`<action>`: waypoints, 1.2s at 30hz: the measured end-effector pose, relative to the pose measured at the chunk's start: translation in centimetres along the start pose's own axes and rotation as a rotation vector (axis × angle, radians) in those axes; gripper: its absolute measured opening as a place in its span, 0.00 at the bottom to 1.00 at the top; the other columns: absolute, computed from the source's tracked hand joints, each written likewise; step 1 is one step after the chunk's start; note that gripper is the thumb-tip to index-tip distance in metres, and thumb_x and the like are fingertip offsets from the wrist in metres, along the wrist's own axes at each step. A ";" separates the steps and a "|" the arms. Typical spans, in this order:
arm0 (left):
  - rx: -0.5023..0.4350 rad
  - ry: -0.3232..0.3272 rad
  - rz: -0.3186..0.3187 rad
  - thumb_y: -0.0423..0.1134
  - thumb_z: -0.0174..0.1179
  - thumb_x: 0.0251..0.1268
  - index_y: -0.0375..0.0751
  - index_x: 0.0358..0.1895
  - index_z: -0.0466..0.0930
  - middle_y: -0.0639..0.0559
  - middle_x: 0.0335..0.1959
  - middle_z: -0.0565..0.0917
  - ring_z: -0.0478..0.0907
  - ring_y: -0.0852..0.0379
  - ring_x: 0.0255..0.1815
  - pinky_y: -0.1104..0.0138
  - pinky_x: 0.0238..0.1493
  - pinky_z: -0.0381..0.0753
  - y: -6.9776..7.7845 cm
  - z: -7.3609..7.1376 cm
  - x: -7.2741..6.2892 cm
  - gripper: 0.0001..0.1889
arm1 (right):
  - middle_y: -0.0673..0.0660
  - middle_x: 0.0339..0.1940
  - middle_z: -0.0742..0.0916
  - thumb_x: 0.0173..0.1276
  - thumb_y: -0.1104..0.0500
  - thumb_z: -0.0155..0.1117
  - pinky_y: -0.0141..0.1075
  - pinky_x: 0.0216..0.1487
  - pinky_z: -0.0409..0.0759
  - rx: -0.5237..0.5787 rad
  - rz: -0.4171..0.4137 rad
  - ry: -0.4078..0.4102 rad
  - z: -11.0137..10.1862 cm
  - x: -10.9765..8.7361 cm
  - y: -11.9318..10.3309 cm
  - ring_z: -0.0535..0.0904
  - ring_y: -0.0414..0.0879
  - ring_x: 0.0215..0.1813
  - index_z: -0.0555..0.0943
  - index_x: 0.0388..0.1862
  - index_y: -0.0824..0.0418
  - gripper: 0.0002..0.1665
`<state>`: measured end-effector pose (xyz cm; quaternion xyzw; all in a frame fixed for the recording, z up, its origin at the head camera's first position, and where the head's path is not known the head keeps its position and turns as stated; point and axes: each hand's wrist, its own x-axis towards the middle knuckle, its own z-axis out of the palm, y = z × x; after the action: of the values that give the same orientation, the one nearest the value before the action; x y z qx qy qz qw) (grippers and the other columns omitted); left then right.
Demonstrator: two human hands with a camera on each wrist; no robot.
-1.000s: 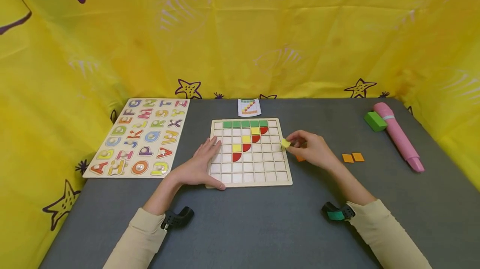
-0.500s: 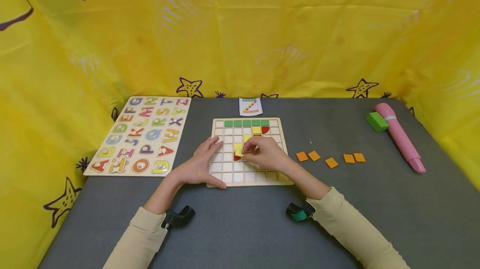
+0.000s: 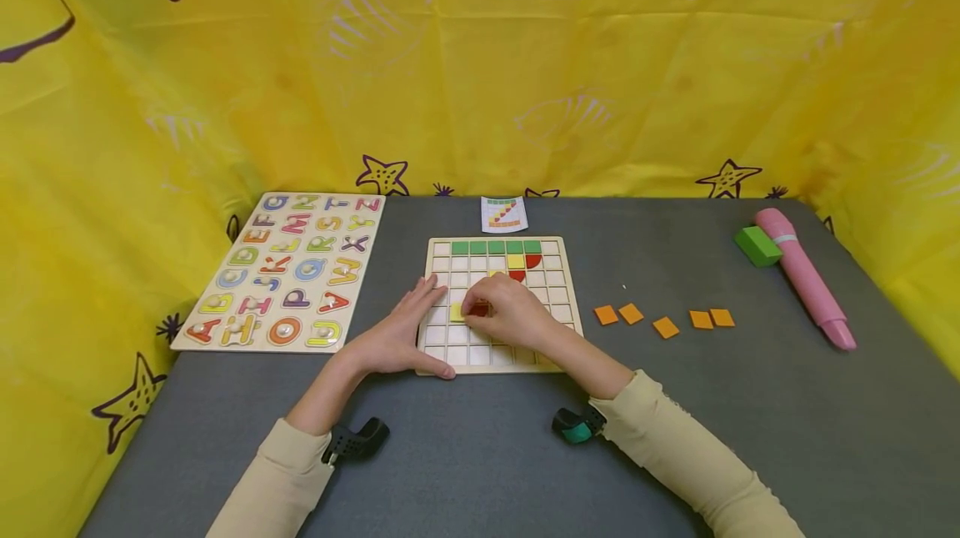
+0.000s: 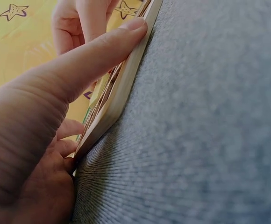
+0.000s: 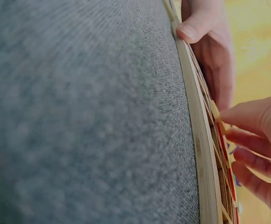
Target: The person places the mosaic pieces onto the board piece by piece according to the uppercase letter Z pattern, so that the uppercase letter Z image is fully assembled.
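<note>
A wooden grid board (image 3: 567,288) lies mid-table, with a row of green square tiles (image 3: 496,247) along its far side and a diagonal of yellow and red tiles below. My left hand (image 3: 392,334) rests spread at the board's left side, thumb on the near edge and straight fingers on the left rim. Over the board, my right hand (image 3: 506,314) pinches a yellow square tile (image 3: 457,312) at a cell just left of a dark red tile. In the right wrist view, the thumb and fingertips meet at that yellow tile (image 5: 215,110). The right hand covers part of the diagonal.
Several orange square tiles (image 3: 665,327) lie right of the board. A small pattern card (image 3: 504,214) sits behind it. The alphabet puzzle board (image 3: 281,271) is at the left. A green block (image 3: 757,246) and a pink microphone-shaped toy (image 3: 806,279) lie far right. Yellow cloth hangs behind.
My right hand has moved left from beside the board to over it, carrying the yellow tile to a cell lower left on the grid. The left hand has stayed at the board's edge.
</note>
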<state>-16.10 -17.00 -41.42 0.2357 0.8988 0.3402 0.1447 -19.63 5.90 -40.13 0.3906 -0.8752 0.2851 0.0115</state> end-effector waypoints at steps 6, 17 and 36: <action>-0.015 -0.013 -0.032 0.60 0.76 0.42 0.38 0.79 0.41 0.45 0.80 0.33 0.29 0.49 0.79 0.49 0.74 0.36 0.3 0.2 -0.2 0.66 | 0.47 0.38 0.87 0.65 0.63 0.66 0.39 0.51 0.74 0.064 -0.033 -0.023 -0.1 -0.5 0.1 0.77 0.43 0.43 0.86 0.39 0.56 0.05; -0.034 0.022 -0.030 0.58 0.76 0.45 0.34 0.78 0.44 0.42 0.80 0.38 0.34 0.41 0.78 0.43 0.72 0.39 0.4 0.5 -0.7 0.63 | 0.46 0.36 0.87 0.67 0.61 0.66 0.39 0.45 0.79 0.157 0.104 0.017 -2.8 -3.6 1.7 0.79 0.40 0.39 0.86 0.39 0.57 0.04; -0.029 0.093 0.000 0.58 0.78 0.40 0.34 0.75 0.52 0.41 0.79 0.44 0.43 0.41 0.77 0.42 0.69 0.52 0.0 0.8 -0.6 0.62 | 0.51 0.38 0.87 0.57 0.66 0.73 0.48 0.46 0.73 -0.095 0.192 0.114 -8.9 -13.1 8.4 0.76 0.52 0.43 0.86 0.37 0.57 0.09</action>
<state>-15.29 -16.86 -41.93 0.2176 0.8995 0.3636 0.1063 -18.11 23.79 -40.02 0.2873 -0.9190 0.2649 0.0524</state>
